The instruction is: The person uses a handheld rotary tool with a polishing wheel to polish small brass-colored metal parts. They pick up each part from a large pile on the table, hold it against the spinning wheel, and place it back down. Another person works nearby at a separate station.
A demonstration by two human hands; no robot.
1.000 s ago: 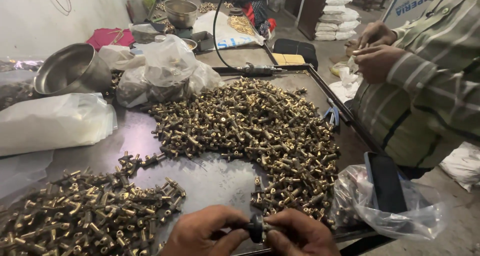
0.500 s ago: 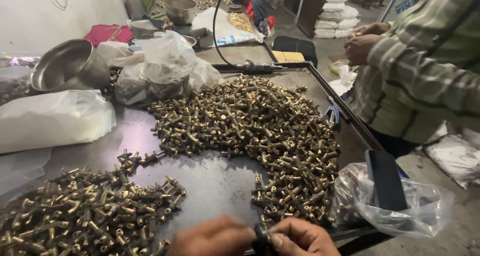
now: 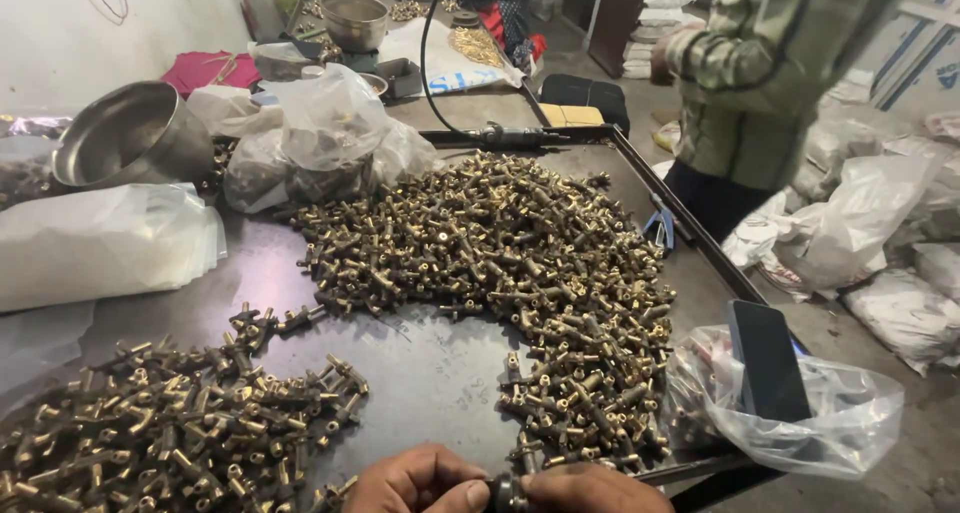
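Observation:
My left hand and my right hand meet at the bottom edge of the head view, both pinching one small dark metal fitting between their fingertips. A large pile of small brass fittings spreads over the dark metal table ahead of my hands. A second, smaller heap of brass fittings lies at the lower left, close to my left hand.
A steel bowl and clear plastic bags sit at the far left. A flat plastic-wrapped packet lies left. A phone rests on a plastic bag at the table's right corner. A person in a striped shirt stands right.
My hands have sunk lower in view, still together on the small fitting. The person on the right has turned and moved farther back along the table.

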